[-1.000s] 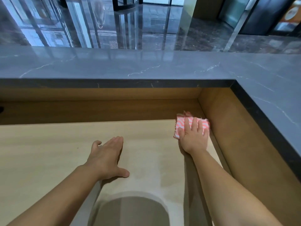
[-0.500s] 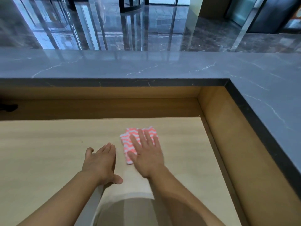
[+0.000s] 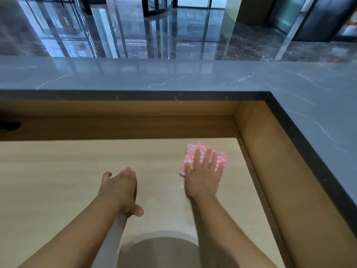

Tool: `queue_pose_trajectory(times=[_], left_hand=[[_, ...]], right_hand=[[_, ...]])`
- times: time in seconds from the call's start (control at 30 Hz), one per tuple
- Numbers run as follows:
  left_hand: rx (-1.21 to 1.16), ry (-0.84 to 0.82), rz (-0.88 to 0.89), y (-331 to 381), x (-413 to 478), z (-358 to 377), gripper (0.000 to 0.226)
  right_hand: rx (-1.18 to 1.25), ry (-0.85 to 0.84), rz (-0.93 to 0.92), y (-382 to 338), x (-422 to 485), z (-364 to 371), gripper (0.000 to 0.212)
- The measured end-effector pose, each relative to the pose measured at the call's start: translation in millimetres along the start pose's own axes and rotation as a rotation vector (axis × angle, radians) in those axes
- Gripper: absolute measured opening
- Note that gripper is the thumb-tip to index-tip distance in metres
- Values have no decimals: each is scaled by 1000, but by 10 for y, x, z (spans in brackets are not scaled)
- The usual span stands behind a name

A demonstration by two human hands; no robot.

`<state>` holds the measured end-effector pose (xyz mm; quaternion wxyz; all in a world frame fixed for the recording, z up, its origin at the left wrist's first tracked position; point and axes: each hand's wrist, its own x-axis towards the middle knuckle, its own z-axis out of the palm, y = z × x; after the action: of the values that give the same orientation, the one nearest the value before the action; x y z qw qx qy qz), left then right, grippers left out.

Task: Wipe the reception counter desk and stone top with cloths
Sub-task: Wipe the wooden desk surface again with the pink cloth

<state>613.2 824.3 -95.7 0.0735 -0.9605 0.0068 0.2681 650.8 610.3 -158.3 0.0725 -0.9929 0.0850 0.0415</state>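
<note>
Sweeping right again, my flat right hand point(image 3: 203, 175) presses the cloth point(image 3: 195, 149), now near the side wall point(image 3: 270, 171), gone from the middle of the desk point(image 3: 58, 180); my left hand point(image 3: 120, 188) rests open there. The stone top point(image 3: 173, 74), I judge, remains.

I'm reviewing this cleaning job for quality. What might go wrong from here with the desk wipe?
1. The right hand presses flat on the pink cloth, but its palm overhangs the cloth's near edge, so bare skin may smear the desk.
2. The left hand rests bare on the desk and may leave prints.
3. The strip along the side panel could be missed.
</note>
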Motion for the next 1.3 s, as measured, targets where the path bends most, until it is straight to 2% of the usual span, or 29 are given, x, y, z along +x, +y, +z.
queue_pose_trajectory(times=[0.1,0.2,0.27,0.37,0.53,0.6,0.67,0.77,0.87,0.97,1.07,1.17,1.23,1.3], left_hand=[[10,-1,3,40,15,-40,89],[22,-15,11,55,20,-60,79],[23,-12,16,42,18,-50,78],[20,5,13,18,3,-38,85],[19,11,29,-16,8,-2,104],[7,17,37,-41,7,28,107],[-9,31,46,-65,8,61,108],[-24,43,58,-79,0,84,108],[-26,30,58,-73,-3,85,111],[-26,52,65,-62,15,90,96],[-21,54,70,-56,11,103,90],[-39,52,57,-66,18,98,94],[-35,61,52,-62,7,82,95],[-19,72,51,-49,-25,71,94]], right_hand=[[30,46,-217,-476,-329,152,63],[37,-104,-466,-698,-561,169,70],[30,-119,-523,-614,-562,84,72],[-12,-107,-458,-227,-442,26,68],[-95,-26,-162,693,-302,-155,85],[-118,-35,-61,913,-284,-225,80],[-109,-55,19,930,-288,-227,68],[-44,-37,121,622,-371,-153,65],[-12,-36,22,65,-579,1,61],[-1,-68,-238,-513,-880,101,59],[-5,-153,-413,-644,-1010,111,58],[-20,-112,-389,-240,-881,29,65],[-67,-67,-287,195,-750,-9,79],[-106,-43,-143,647,-642,-81,81]])
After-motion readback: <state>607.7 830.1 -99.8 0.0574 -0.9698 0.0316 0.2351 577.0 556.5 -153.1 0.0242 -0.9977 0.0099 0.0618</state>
